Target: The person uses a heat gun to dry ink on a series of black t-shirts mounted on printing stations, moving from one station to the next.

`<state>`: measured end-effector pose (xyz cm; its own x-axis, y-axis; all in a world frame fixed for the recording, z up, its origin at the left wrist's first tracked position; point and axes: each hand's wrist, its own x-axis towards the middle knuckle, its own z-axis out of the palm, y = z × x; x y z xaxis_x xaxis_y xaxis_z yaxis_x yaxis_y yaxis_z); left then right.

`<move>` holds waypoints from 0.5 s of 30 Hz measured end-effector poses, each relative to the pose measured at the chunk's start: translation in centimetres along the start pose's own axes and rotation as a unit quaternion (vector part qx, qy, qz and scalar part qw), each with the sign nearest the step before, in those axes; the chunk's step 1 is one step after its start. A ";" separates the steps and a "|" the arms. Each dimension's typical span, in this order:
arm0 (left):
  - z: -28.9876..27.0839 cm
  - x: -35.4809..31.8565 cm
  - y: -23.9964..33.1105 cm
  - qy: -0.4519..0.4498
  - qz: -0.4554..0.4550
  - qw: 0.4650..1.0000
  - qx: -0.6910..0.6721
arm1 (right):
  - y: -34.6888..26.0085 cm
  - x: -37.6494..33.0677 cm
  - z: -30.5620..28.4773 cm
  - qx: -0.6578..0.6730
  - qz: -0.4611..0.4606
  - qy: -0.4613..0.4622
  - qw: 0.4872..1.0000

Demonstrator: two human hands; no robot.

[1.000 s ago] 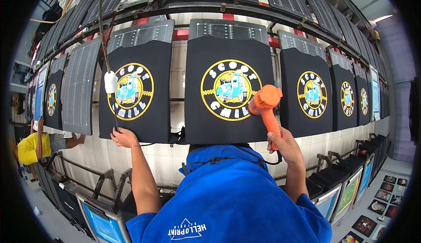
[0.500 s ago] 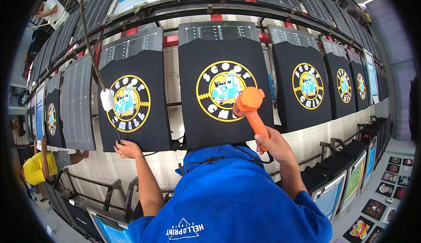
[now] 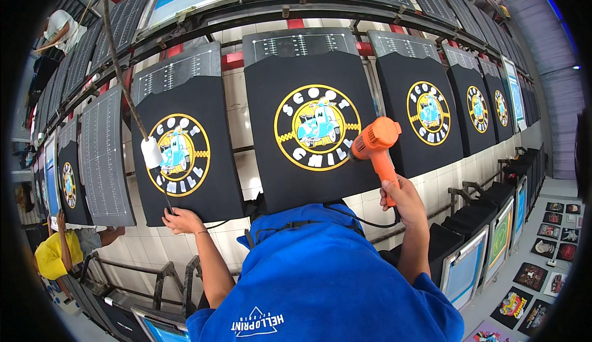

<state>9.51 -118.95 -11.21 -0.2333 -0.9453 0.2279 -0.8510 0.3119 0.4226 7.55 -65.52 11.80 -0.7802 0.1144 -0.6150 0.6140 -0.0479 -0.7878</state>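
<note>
My right hand [image 3: 398, 194] grips the orange heat gun [image 3: 377, 148], aimed at 9 o'clock at the middle shirt [image 3: 308, 120]; left hand [image 3: 182, 220] pinches the next shirt's [image 3: 185, 151] hem; drying looks midway.

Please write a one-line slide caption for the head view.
Right hand aims an orange heat gun at a printed black shirt; left hand touches the neighbouring shirt.

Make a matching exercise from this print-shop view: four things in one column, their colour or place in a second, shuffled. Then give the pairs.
Things:
1. heat gun
2. right hand
3. left hand
4. white tag

Descriptions:
A. at the lower edge of the left black shirt
B. orange, nozzle at the middle black shirt
C. hanging on a cord in front of the left print
D. gripping the orange handle

Pairs: 1-B, 2-D, 3-A, 4-C
</note>
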 end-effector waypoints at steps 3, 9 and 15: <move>-0.3 -0.4 0.7 -0.004 -0.009 1.000 -0.006 | 0.1 0.3 1.0 -0.017 -0.025 0.028 0.999; 0.9 0.4 -1.2 0.031 0.032 0.999 -0.002 | -0.4 3.0 0.7 -0.012 -0.043 0.039 0.998; 0.8 0.3 -1.0 0.022 0.030 0.999 0.004 | -1.2 6.4 2.2 0.050 -0.079 0.041 0.995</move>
<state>9.88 -119.61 -12.23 -0.2631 -0.9197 0.2916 -0.8402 0.3669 0.3992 1.53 -66.96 8.74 -0.8510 0.2079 -0.4822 0.4668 -0.1213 -0.8760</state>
